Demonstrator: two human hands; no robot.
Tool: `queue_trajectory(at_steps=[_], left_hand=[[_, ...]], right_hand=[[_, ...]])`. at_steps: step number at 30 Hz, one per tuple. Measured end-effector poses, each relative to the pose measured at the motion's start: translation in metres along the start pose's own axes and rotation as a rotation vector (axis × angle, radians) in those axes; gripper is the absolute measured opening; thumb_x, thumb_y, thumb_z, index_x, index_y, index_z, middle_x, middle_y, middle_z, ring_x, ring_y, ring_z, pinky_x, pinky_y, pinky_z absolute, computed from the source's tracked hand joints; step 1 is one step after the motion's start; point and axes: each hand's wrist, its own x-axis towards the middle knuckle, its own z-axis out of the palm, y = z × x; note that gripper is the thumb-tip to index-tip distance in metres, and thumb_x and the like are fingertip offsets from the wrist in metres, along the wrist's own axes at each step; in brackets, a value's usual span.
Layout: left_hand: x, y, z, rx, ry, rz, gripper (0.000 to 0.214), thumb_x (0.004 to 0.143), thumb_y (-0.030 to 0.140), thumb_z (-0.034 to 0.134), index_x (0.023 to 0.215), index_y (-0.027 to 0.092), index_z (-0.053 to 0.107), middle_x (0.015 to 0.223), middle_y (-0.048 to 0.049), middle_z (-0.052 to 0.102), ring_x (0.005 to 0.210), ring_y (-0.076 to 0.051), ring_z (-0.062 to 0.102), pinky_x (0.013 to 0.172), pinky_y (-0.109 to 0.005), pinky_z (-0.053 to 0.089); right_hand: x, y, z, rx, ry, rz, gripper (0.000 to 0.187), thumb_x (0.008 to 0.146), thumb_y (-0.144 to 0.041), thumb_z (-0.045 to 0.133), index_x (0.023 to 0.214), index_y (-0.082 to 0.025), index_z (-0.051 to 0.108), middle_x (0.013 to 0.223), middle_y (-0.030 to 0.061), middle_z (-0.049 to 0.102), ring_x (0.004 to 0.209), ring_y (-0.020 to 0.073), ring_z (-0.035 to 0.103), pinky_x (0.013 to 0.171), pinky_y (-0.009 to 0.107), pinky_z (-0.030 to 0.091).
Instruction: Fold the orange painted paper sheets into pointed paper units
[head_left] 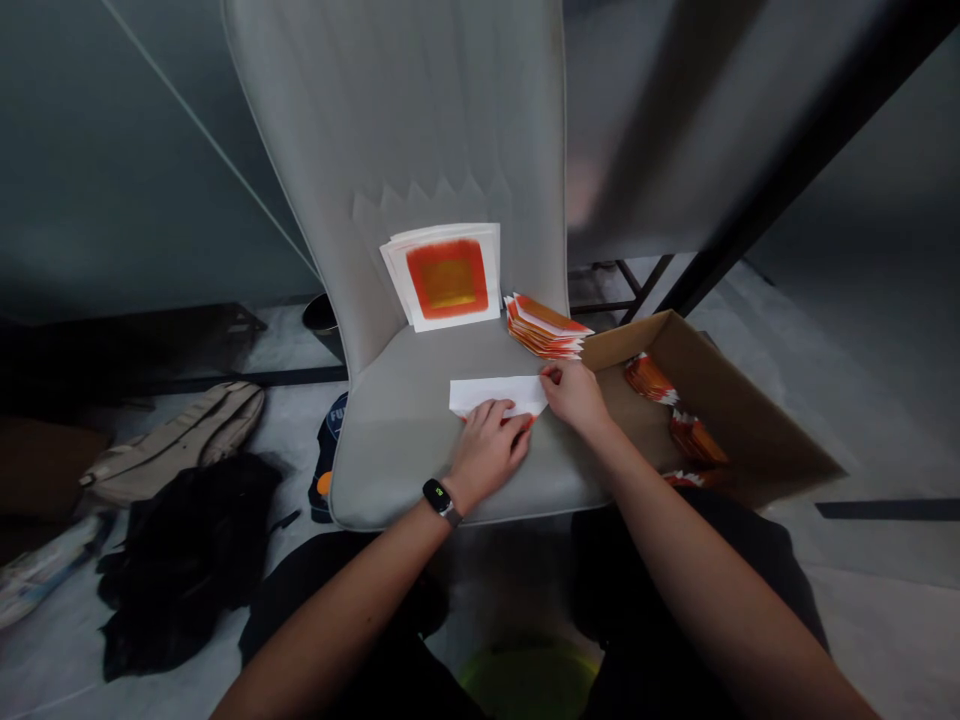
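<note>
Pressing a folded white paper (pixel 495 396) against a gray chair seat (pixel 405 470), the left hand (pixel 487 450) lies flat on its lower edge while the right hand (pixel 574 395), just apart, pinches its end. A folded stack (pixel 544 328) sits at 1 o'clock, more folded pieces (pixel 650 378) lie in a cardboard box (pixel 739 420) at 2 o'clock, and unfolded square sheets (pixel 442 278) remain at 12 o'clock.

Head view: both hands on a folded white paper (pixel 495 395)

I've got the left hand (pixel 486 452) flat on it, the right hand (pixel 574 395) pinching its end, on a grey chair seat (pixel 405 365), folded orange-and-white papers (pixel 545 327) just beyond.
</note>
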Motion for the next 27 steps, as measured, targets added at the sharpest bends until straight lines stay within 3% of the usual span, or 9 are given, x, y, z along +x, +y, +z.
queue_trajectory(at_steps=[4, 8, 13, 18, 22, 27], left_hand=[[0.000, -0.001, 0.002, 0.008, 0.016, 0.003, 0.033, 0.101, 0.029, 0.054, 0.131, 0.022, 0.064, 0.138, -0.0115, 0.056, 0.130, -0.028, 0.049, 0.110, -0.050, 0.043], [0.001, -0.001, 0.003, 0.020, 0.022, 0.020, 0.034, 0.101, 0.027, 0.052, 0.131, 0.019, 0.064, 0.140, -0.0130, 0.056, 0.136, -0.029, 0.045, 0.117, -0.049, 0.039], [0.003, -0.001, 0.003, 0.059, 0.008, 0.023, 0.028, 0.100, 0.028, 0.054, 0.122, 0.018, 0.068, 0.136, -0.0138, 0.059, 0.132, -0.030, 0.049, 0.114, -0.051, 0.042], [0.004, 0.001, 0.001, 0.069, 0.002, 0.052, 0.033, 0.100, 0.025, 0.052, 0.130, 0.019, 0.063, 0.148, -0.0122, 0.053, 0.134, -0.031, 0.047, 0.113, -0.052, 0.041], [0.005, 0.001, 0.000, 0.086, -0.022, 0.088, 0.038, 0.102, 0.024, 0.048, 0.138, 0.018, 0.058, 0.153, -0.0088, 0.052, 0.136, -0.033, 0.046, 0.114, -0.054, 0.039], [0.004, 0.000, 0.003, 0.093, -0.026, 0.062, 0.039, 0.102, 0.026, 0.048, 0.140, 0.018, 0.057, 0.151, -0.0091, 0.054, 0.137, -0.033, 0.046, 0.115, -0.053, 0.038]], right_hand=[[-0.002, -0.003, 0.000, -0.012, -0.018, -0.066, 0.015, 0.088, -0.020, 0.060, 0.090, -0.017, 0.074, 0.090, 0.0074, 0.072, 0.082, 0.0189, 0.063, 0.077, 0.028, 0.046], [-0.011, -0.012, -0.004, -0.022, -0.126, -0.215, 0.015, 0.090, -0.022, 0.061, 0.095, -0.016, 0.074, 0.095, 0.0089, 0.070, 0.088, 0.0201, 0.062, 0.083, 0.029, 0.045], [-0.021, -0.017, -0.010, -0.110, -0.233, -0.335, 0.014, 0.088, -0.018, 0.063, 0.095, -0.018, 0.076, 0.100, 0.0099, 0.069, 0.099, 0.0237, 0.061, 0.095, 0.034, 0.043], [-0.019, -0.011, -0.015, -0.048, -0.282, -0.423, 0.019, 0.092, -0.015, 0.061, 0.101, -0.016, 0.077, 0.100, 0.0097, 0.075, 0.099, 0.0231, 0.064, 0.095, 0.034, 0.045], [-0.016, -0.007, -0.020, 0.003, -0.275, -0.376, 0.021, 0.089, -0.011, 0.063, 0.103, -0.015, 0.078, 0.100, 0.0096, 0.076, 0.092, 0.0208, 0.067, 0.087, 0.031, 0.049], [-0.011, 0.002, -0.025, 0.040, -0.232, -0.147, 0.016, 0.085, -0.018, 0.072, 0.098, -0.018, 0.081, 0.091, 0.0063, 0.078, 0.079, 0.0190, 0.070, 0.076, 0.029, 0.051]])
